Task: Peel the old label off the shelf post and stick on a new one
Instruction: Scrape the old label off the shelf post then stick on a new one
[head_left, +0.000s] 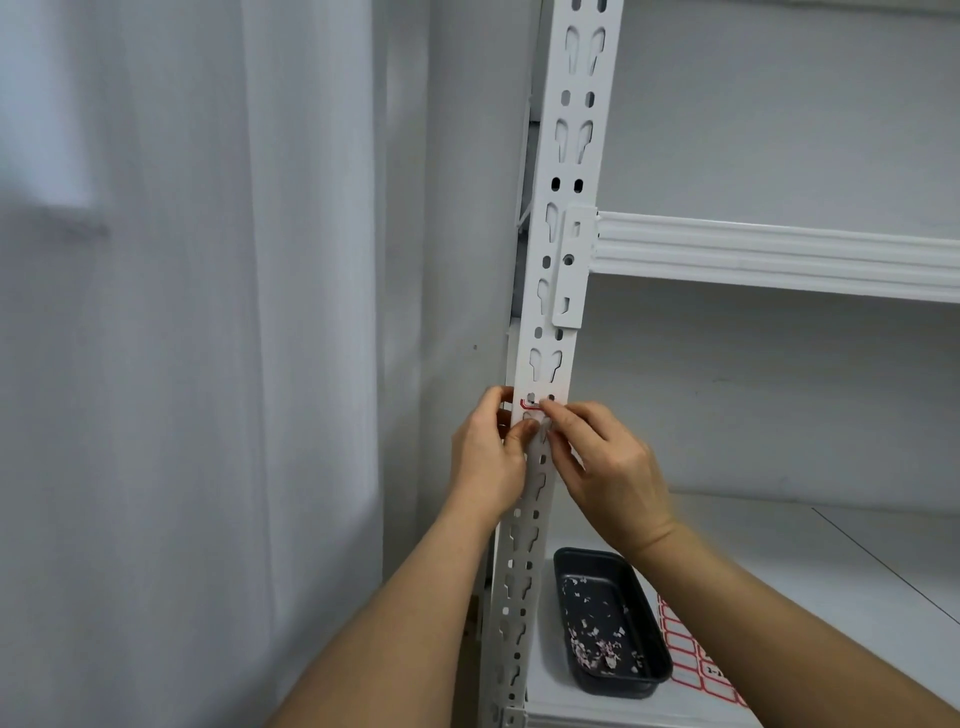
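White perforated metal shelf post (551, 332) upright at centre, keyhole slots along its length; white ribbed shelf beam (779, 254) clipped to it on the right. Small white label with red border (531, 408) on the post face about mid-height, partly hidden by fingers; whether stuck flat or lifting, cannot tell. Left hand (485, 457) wrapped at the post's left edge, thumb pressed on the label's lower part, fingers curled behind. Right hand (605, 462) from the right, thumb and forefinger pinched together at the label's right edge. Lower down, on the white shelf board (779, 571): dark rectangular tray (644, 613) just beside the post, scattered with small white and reddish paper scraps (592, 647); sheet of red-bordered blank labels (691, 660) touching the tray's right side, partly under the right forearm. Pale curtain (208, 312) to the left.
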